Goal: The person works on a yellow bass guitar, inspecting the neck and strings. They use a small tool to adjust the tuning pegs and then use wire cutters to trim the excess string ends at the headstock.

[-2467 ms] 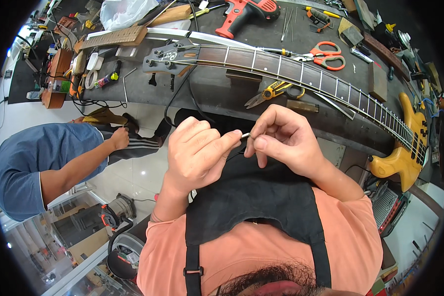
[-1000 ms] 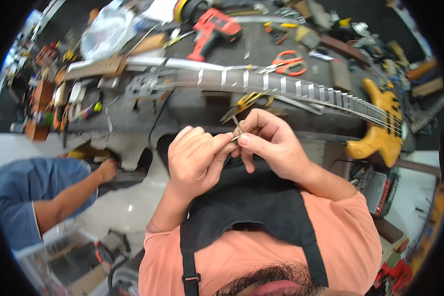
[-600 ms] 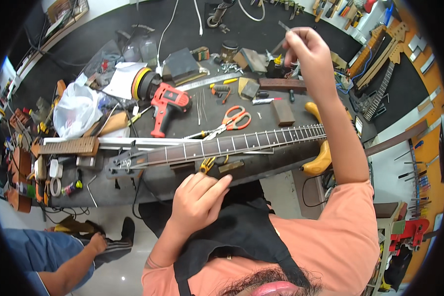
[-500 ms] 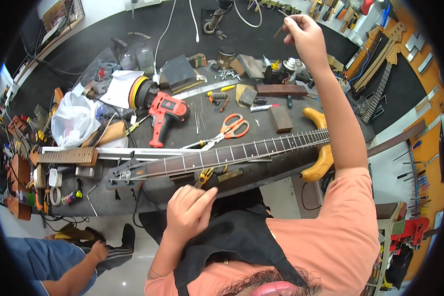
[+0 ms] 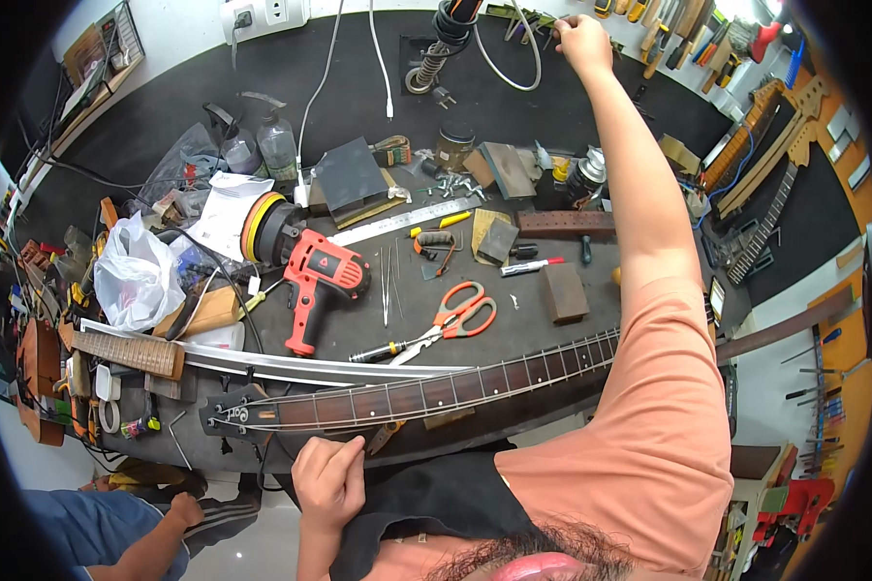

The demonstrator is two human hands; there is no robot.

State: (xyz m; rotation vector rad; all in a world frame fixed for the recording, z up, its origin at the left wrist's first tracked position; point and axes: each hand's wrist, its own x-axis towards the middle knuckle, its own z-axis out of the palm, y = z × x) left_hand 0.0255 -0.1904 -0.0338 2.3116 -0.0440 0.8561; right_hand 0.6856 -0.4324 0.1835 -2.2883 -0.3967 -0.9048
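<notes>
My right arm stretches far up and to the right, and my right hand (image 5: 583, 44) is at the tool rack along the back wall. Its fingers are pinched on a thin stick-like tool (image 5: 553, 30), mostly hidden and too small to name. An electric bass guitar (image 5: 407, 401) lies across the near side of the bench, its dark headstock (image 5: 237, 413) to the left. My right arm covers most of its body. Just below the neck, near the headstock, my left hand (image 5: 329, 479) hovers with its fingers curled in; nothing shows in it.
On the bench lie a red polisher (image 5: 325, 276), orange-handled scissors (image 5: 465, 312), a steel ruler (image 5: 407, 221), a wooden block (image 5: 564, 293) and a white plastic bag (image 5: 138, 273). Guitar necks (image 5: 765, 223) stand at the right. Another person (image 5: 107, 533) is at the lower left.
My right hand has moved farther up to the rack with the thin tool. My left hand has moved left and down. The view has shifted, and my sleeve now hides the bass body.
</notes>
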